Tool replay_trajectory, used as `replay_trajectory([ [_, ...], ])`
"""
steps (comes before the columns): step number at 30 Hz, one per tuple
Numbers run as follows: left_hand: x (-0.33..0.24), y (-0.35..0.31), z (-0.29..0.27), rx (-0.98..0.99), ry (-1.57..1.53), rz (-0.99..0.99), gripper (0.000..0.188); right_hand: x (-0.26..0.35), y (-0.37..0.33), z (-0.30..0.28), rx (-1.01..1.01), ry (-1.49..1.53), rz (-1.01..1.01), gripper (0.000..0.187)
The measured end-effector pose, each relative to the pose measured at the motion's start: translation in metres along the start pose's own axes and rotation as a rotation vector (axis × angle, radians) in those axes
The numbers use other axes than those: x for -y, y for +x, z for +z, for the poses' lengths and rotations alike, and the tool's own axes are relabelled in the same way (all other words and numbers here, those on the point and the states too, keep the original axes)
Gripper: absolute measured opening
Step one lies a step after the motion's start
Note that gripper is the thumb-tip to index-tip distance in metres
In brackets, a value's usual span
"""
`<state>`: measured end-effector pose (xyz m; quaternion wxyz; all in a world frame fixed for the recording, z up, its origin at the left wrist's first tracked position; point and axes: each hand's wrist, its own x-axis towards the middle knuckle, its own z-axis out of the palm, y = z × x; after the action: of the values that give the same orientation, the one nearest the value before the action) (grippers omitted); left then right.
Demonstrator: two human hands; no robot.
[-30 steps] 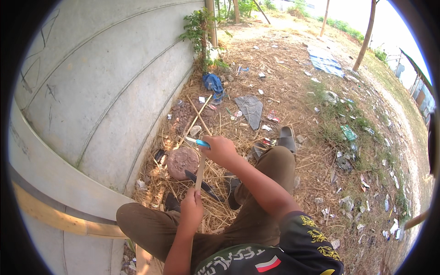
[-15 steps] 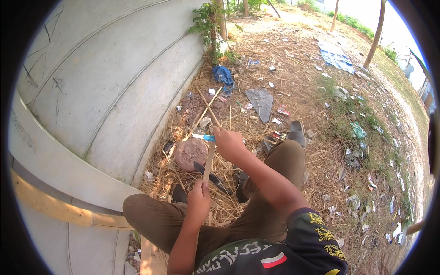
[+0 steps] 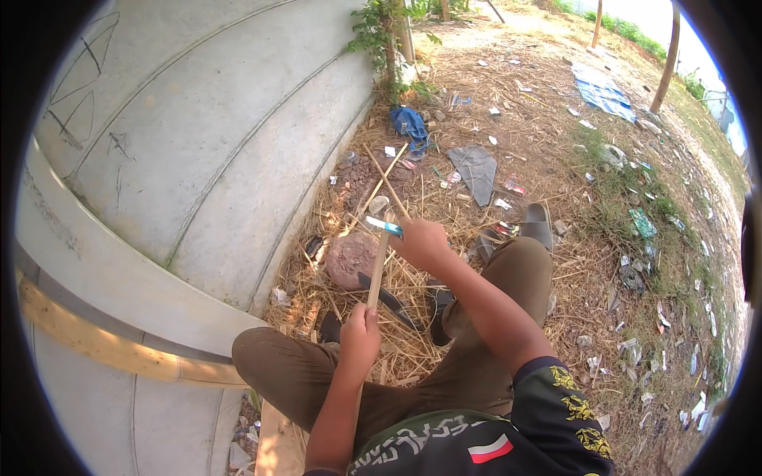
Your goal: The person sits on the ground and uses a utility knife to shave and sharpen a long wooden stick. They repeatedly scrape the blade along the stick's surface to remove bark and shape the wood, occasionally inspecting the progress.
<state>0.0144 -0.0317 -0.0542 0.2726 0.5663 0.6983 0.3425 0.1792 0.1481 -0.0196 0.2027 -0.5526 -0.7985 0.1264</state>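
Note:
A pale wooden strip [image 3: 379,270], probably bamboo, is gripped near its lower part by my left hand [image 3: 360,339], in front of my crossed legs. My right hand [image 3: 423,244] is closed on a knife with a blue handle [image 3: 392,228]. Its light blade [image 3: 373,223] points left and crosses the upper part of the strip; whether the edge bites into the wood is too small to tell. Beneath the strip sits a round reddish-brown block [image 3: 351,260]. A dark curved blade [image 3: 390,303] lies next to it on the straw.
Two thin sticks [image 3: 378,187] cross beyond the block. A grey wall [image 3: 182,135] and a bamboo pole [image 3: 119,349] run along my left. Farther out lie a blue cloth [image 3: 409,127], a grey sheet piece [image 3: 475,170], a sandal [image 3: 537,225] and scattered litter over dry straw.
The whole view has shifted, so everything appears farther right and slightly higher. The knife blade now slants more steeply across the strip. Both hands keep their holds.

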Motion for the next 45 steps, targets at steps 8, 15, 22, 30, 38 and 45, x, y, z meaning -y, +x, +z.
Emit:
replay_trajectory([
  [8,-0.005,0.001,0.000,-0.028,0.257,-0.032,0.021,0.020,-0.035,0.043,0.257,-0.352,-0.238,0.008],
  [15,-0.002,-0.011,0.015,0.064,0.327,-0.020,0.020,-0.015,-0.004,0.049,0.194,-0.569,-0.101,0.009],
  [22,-0.016,-0.013,0.015,0.102,0.368,-0.035,0.022,-0.041,-0.003,0.002,0.286,-0.547,-0.107,0.009],
  [30,0.014,0.001,0.028,0.127,0.469,0.022,0.020,0.014,-0.073,0.058,0.513,-0.365,-0.161,0.010],
  [38,0.007,-0.005,0.025,0.201,0.609,0.067,0.023,-0.014,-0.032,0.056,0.365,-0.482,-0.002,0.012],
  [45,-0.001,-0.007,0.025,0.229,0.596,0.086,0.022,-0.037,-0.014,0.062,0.204,-0.484,0.189,0.014],
])
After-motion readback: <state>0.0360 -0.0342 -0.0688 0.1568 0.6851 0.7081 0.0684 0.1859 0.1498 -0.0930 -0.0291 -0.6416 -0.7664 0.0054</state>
